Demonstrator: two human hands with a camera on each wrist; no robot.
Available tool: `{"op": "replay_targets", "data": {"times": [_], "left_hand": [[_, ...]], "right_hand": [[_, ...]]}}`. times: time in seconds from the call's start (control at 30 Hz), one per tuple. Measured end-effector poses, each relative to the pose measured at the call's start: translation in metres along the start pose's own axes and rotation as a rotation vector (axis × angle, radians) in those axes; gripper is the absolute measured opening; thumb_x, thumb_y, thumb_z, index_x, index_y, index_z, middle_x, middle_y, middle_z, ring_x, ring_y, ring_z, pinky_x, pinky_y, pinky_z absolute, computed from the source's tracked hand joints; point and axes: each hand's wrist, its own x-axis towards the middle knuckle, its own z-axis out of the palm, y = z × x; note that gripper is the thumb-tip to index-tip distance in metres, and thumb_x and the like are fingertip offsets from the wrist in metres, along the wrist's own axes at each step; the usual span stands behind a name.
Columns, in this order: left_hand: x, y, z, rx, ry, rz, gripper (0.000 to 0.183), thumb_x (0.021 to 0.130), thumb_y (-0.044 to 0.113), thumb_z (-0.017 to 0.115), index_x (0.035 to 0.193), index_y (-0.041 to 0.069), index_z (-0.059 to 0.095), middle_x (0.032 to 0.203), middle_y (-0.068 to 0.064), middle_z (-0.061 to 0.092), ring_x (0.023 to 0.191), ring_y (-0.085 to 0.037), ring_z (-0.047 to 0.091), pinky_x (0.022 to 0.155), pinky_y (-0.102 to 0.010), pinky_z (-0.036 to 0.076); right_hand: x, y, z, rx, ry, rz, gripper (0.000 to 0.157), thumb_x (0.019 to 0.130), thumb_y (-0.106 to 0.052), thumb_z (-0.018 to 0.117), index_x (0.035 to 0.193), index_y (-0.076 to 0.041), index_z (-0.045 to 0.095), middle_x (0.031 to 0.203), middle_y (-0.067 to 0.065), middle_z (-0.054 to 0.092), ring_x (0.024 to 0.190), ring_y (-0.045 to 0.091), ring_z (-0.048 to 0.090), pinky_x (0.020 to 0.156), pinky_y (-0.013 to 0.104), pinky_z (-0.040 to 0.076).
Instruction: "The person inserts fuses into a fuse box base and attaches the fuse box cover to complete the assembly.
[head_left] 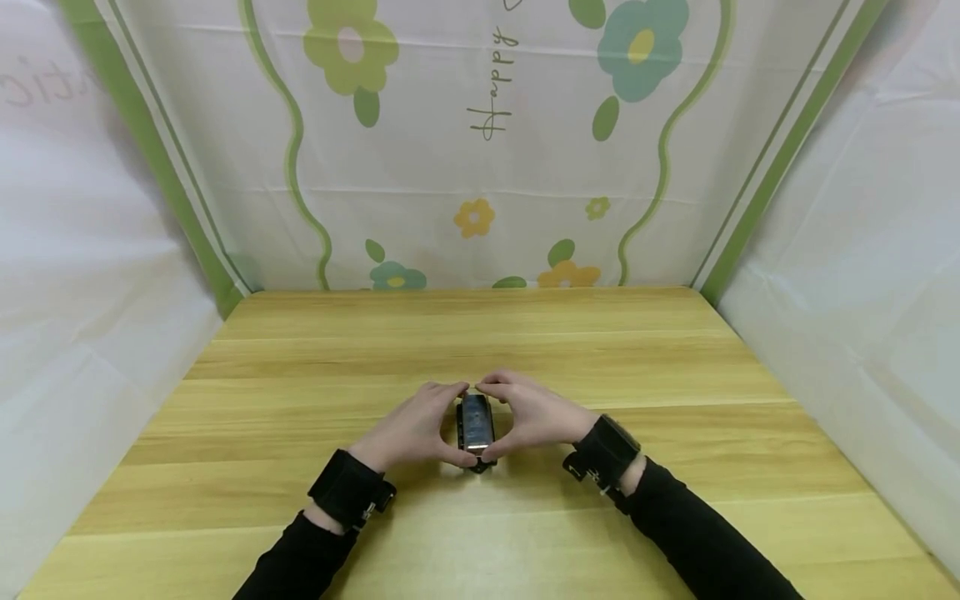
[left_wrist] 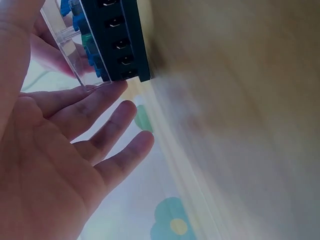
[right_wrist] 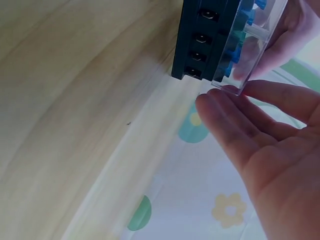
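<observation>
A small black fuse block (head_left: 460,425) stands on the wooden table in the head view, under a clear plastic cover (head_left: 477,421). Blue pieces and a green one show inside the cover, and dark openings run along the base's side (left_wrist: 119,37). My left hand (head_left: 412,429) pinches the cover lengthwise, thumb at the near end and fingertips at the far end. Opposite it, my right hand (head_left: 543,414) grips the same two ends, its fingertips on the cover's corner in the right wrist view. Both thumbs meet at the near end. Left ring and little fingers extend free.
The wooden table (head_left: 300,358) reaches back to a white curtain (head_left: 420,158) printed with flowers. More white cloth (head_left: 90,250) hangs at the left side, and another sheet (head_left: 862,250) at the right. Black straps with cameras are worn on both wrists.
</observation>
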Motion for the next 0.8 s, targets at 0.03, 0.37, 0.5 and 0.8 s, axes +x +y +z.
{"op": "replay_targets", "data": {"times": [0.03,0.37,0.5,0.8], "left_hand": [[0.0,-0.0004,0.0001,0.003,-0.002,-0.001,0.107,0.066,0.065,0.074,0.148,0.008,0.035,0.14,-0.007,0.043,0.126,-0.022,0.039,0.098,-0.037,0.038],[-0.0005,-0.0017,0.0005,0.003,-0.033,-0.033,0.108,0.065,0.069,0.072,0.148,0.01,0.035,0.141,-0.006,0.042,0.127,-0.021,0.038,0.098,-0.038,0.039],[0.0006,-0.0023,0.0014,0.004,-0.034,-0.037,0.109,0.064,0.07,0.072,0.148,0.01,0.036,0.141,-0.006,0.042,0.127,-0.022,0.037,0.098,-0.038,0.038],[0.0001,-0.0011,0.0013,0.017,-0.026,-0.019,0.11,0.065,0.069,0.072,0.148,0.007,0.034,0.142,-0.007,0.042,0.129,-0.023,0.036,0.1,-0.038,0.036]], "right_hand": [[0.0004,-0.0006,-0.0002,-0.008,-0.004,0.0,0.095,0.068,-0.056,0.078,0.141,-0.003,0.046,0.134,0.002,0.043,0.118,0.015,0.045,0.096,0.027,0.04],[0.0024,-0.0041,-0.0015,-0.016,-0.043,0.001,0.094,0.07,-0.055,0.077,0.14,-0.001,0.045,0.134,0.004,0.043,0.118,0.018,0.046,0.095,0.027,0.041],[0.0025,-0.0045,-0.0017,-0.014,-0.049,0.012,0.093,0.07,-0.054,0.078,0.14,-0.001,0.046,0.134,0.004,0.043,0.119,0.018,0.046,0.095,0.027,0.041],[0.004,-0.0054,-0.0008,0.007,-0.047,0.018,0.091,0.07,-0.049,0.079,0.139,0.0,0.047,0.13,0.004,0.045,0.114,0.019,0.048,0.092,0.024,0.042]]}}
